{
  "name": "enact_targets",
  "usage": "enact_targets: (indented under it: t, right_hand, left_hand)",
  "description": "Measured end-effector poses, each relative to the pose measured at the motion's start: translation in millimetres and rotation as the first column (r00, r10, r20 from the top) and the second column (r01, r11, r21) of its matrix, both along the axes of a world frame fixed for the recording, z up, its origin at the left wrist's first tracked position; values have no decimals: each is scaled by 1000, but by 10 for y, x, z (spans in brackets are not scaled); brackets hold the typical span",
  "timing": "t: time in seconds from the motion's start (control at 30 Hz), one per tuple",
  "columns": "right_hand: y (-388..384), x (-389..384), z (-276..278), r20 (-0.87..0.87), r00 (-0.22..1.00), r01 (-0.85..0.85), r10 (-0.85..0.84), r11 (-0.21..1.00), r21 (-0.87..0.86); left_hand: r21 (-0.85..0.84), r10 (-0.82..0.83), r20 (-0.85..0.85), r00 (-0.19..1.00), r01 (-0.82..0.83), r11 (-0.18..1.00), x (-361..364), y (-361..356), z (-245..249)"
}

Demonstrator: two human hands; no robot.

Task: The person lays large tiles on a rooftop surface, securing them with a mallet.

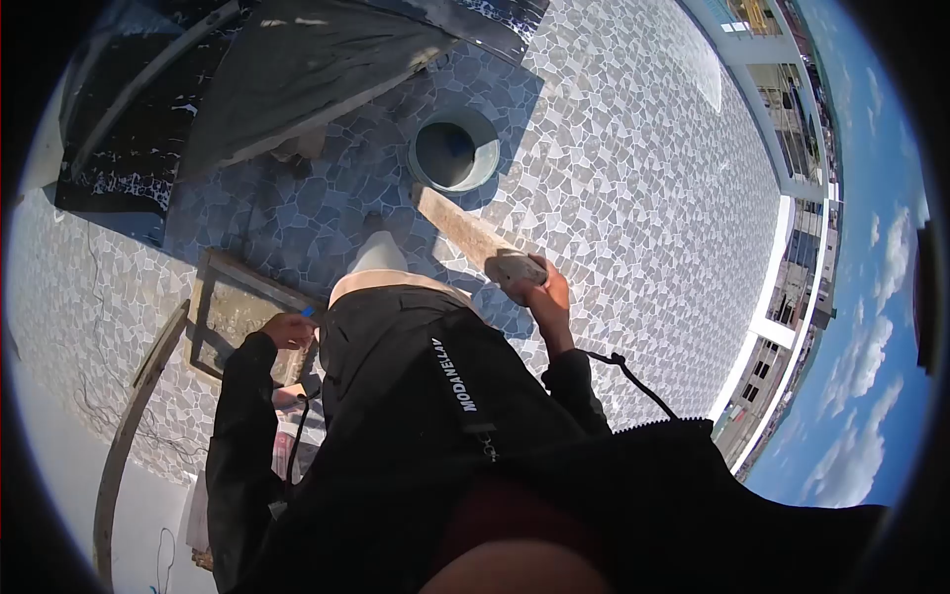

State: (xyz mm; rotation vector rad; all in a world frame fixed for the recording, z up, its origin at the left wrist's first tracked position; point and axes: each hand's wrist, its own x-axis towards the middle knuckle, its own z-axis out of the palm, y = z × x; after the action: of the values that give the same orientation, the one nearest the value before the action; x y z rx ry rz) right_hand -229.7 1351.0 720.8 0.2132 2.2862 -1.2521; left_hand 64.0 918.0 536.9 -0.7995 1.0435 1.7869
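My right hand [542,294] is closed around the near end of a short wooden board [463,232], its fingers wrapped over the edge. The board slants forward and left, its far end close to a round bucket [486,161] that holds dark liquid. On the left, my left hand [289,332] is closed beside my leg, over a shallow wood-framed tray [259,276]. A small blue piece [309,311] shows at its fingertips; what it belongs to is too small to make out.
A long wooden plank [134,406] lies left of the tray. Dark sheeting [307,74] covers something at the upper left. Stone-patterned flooring [633,198] spreads ahead and right, bordered by a white railing [777,267] with buildings beyond. Thin cable lies on the left floor.
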Motion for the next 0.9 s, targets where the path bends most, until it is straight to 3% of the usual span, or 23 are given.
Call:
enact_targets:
  t: [0.03, 0.07, 0.13, 0.2, 0.27, 0.33, 0.43, 0.5, 0.63, 0.7, 0.73, 0.87, 0.9]
  right_hand:
    - [-163, -88, 14, -10, 1000, -17, 18, 998, 58]
    - [-336, -223, 69, 61, 995, -85, 78, 990, 115]
    - [-552, -446, -81, 136, 978, -181, 160, 971, 156]
    - [-572, -612, -627, -49, 951, -302, 306, 950, 76]
    - [-727, -844, -821, -109, 894, -398, 435, 881, 255]
    - [-948, -1019, -828, -107, 857, -454, 503, 838, 303]
    - [-1281, -1248, -870, -118, 750, -612, 651, 750, 252]
    - [-1466, -1366, -1031, -141, 609, -749, 780, 625, 223]
    - [-1748, -1508, -1421, -163, 371, -896, 914, 398, 195]
    - [-1857, -1500, -1598, -330, 248, -931, 911, 318, 179]
    - [-1933, -1480, -1630, -332, 197, -939, 922, 275, 207]
    - [-2123, -1341, -1636, -387, 180, -957, 904, 252, 143]
    - [-2146, -1288, -1563, -396, 170, -960, 903, 243, 142]
  left_hand:
    - [-189, -85, -132, 988, 59, 980, -220, -114, -269]
    - [-413, -158, -217, 963, 56, 909, -534, -150, -228]
    - [-665, -340, -346, 874, 28, 747, -996, -213, -571]
    - [-655, -322, -372, 870, 0, 756, -1568, 73, -3]
    - [-323, 38, -548, 836, -253, 912, -1753, 509, -145]
    - [-396, -5, -550, 835, -255, 882, -1956, 916, 297]
    - [-564, -80, -529, 845, -280, 777, -2170, 1479, 515]
    - [-662, -142, -543, 828, -317, 679, -2354, 1731, 568]
    - [-689, 21, -518, 855, -432, 583, -2629, 1953, 279]
    - [-809, 76, -425, 902, -416, 414, -2685, 1987, 191]
    - [-814, 128, -404, 906, -420, 402, -2702, 1989, 172]
    - [-861, 142, -416, 898, -439, 256, -2742, 2080, 13]
    - [-853, 210, -443, 872, -482, 201, -2768, 2120, -17]
